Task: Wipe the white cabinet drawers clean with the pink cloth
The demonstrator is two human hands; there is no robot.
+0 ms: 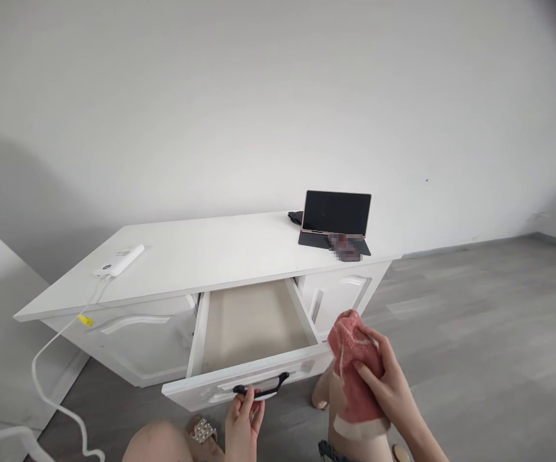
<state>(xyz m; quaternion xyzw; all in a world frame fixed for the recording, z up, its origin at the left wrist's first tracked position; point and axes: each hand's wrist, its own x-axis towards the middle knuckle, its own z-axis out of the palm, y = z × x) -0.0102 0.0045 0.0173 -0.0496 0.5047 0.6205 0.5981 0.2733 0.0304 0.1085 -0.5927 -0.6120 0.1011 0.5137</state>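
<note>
My left hand (245,420) is closed on the black handle (261,389) of a white drawer, fingertips hooked round it near its middle. The drawer (253,327) is pulled out of the white cabinet, and its beige bottom shows no objects on it. To the right of the drawer front, my right hand (386,375) grips a red towel (357,366) with a pale border and pale lines. The towel hangs bunched between thumb and fingers, above my leg.
A tablet (336,213) stands propped on a dark cover at the right of the white cabinet top (201,250). A blurred dark item (348,249) lies before it and a black item (295,217) behind. A white power bank (120,260) has a cable (37,372) hanging off the left.
</note>
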